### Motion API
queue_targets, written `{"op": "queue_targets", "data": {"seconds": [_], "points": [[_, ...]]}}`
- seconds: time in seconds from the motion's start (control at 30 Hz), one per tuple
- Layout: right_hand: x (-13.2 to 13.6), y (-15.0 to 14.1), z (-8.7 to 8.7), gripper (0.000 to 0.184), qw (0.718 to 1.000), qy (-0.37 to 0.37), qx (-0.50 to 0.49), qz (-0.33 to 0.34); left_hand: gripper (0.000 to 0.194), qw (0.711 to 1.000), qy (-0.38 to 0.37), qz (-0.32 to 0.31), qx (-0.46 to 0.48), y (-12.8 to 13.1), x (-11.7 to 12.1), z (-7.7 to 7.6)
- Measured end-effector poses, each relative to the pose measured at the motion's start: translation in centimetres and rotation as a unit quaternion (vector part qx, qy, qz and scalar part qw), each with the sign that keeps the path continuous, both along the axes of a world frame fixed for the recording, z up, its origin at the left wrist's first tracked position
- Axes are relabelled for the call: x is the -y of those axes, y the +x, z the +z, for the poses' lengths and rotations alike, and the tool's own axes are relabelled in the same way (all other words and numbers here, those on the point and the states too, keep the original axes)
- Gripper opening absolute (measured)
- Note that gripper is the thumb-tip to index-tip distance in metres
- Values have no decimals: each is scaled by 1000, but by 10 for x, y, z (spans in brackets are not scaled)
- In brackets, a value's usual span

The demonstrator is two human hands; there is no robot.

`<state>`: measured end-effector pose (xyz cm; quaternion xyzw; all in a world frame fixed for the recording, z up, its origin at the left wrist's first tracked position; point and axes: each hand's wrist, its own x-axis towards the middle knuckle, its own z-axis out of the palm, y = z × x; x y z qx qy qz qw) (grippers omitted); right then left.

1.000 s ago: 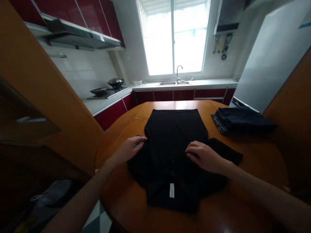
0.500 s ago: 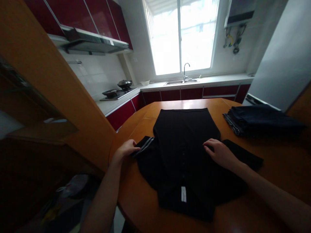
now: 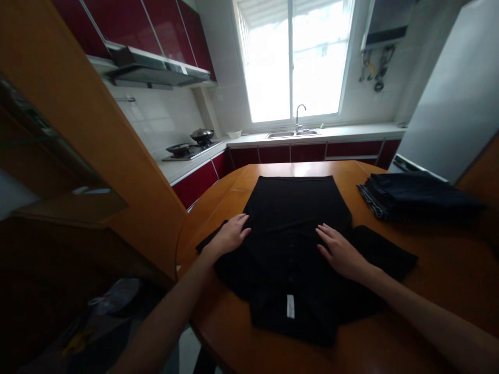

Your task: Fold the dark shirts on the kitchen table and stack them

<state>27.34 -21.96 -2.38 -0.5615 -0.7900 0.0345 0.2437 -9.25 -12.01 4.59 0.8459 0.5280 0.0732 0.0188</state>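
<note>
A black buttoned shirt [image 3: 296, 208] lies spread on a round wooden table [image 3: 429, 280], collar toward me, with a white label [image 3: 290, 306] showing near the collar. My left hand [image 3: 231, 235] lies flat and open on the shirt's left sleeve, fingers stretched forward. My right hand [image 3: 338, 249] rests flat and open on the shirt's body, just right of the button row. The right sleeve [image 3: 385, 252] sticks out to the right beyond that hand.
A stack of folded dark clothes [image 3: 413, 195] sits at the table's far right. Behind the table run a counter with a sink and tap [image 3: 297, 124], a stove with pans [image 3: 191, 145], and a white fridge [image 3: 452, 93]. A wooden panel [image 3: 78, 135] stands at left.
My left hand let go of the striped sleeve cuff it pinched and now lies flat on the sleeve. My right hand shifted slightly left and flattened on the shirt.
</note>
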Motion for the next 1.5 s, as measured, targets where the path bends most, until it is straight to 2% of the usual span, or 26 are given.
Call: {"op": "queue_targets", "data": {"seconds": [0.07,0.13,0.23,0.33,0.4,0.57,0.7,0.8,0.9,1.03,1.1,1.2,1.27,1.33,1.37,1.43,1.5], "points": [[-1,-4,-7,58,999,-24,32,22,58,996,-39,-77,34,34,-4,-12],[-5,-2,-10,64,997,-52,58,4,60,994,-59,-78,47,56,-10,-27],[-16,15,-11,73,986,-88,87,-111,61,997,-47,-42,41,69,-21,-46],[-25,41,-6,77,960,-111,110,-233,60,999,-25,-35,30,66,-27,-56],[-28,59,0,74,952,-112,99,-268,61,999,-19,-37,28,63,-27,-57],[-18,108,18,51,956,-80,39,-281,58,999,-8,-34,21,65,-23,-53],[9,143,18,42,933,-128,57,-333,56,999,-6,-30,23,67,-24,-53],[28,155,13,37,930,-156,24,-333,57,999,-5,-30,19,68,-25,-54],[42,160,11,28,931,-154,-22,-331,58,1000,-1,-27,15,68,-26,-54],[57,169,14,36,929,-136,-40,-342,58,1000,0,-29,11,68,-26,-54],[65,171,16,39,929,-153,-24,-337,58,999,1,-32,13,67,-26,-55],[72,161,23,33,920,-174,58,-348,58,999,0,-30,18,67,-26,-56],[68,140,32,31,920,-125,105,-356,57,999,-1,-28,18,67,-27,-55],[57,106,41,37,941,-44,97,-322,56,999,1,-30,14,68,-26,-53],[50,84,45,41,957,-14,72,-280,55,999,5,-34,13,69,-24,-51],[33,35,48,47,989,2,40,-142,52,998,25,-55,17,72,-18,-47],[16,-13,45,53,998,-3,48,-36,52,992,40,-116,26,78,-7,-43]]}}
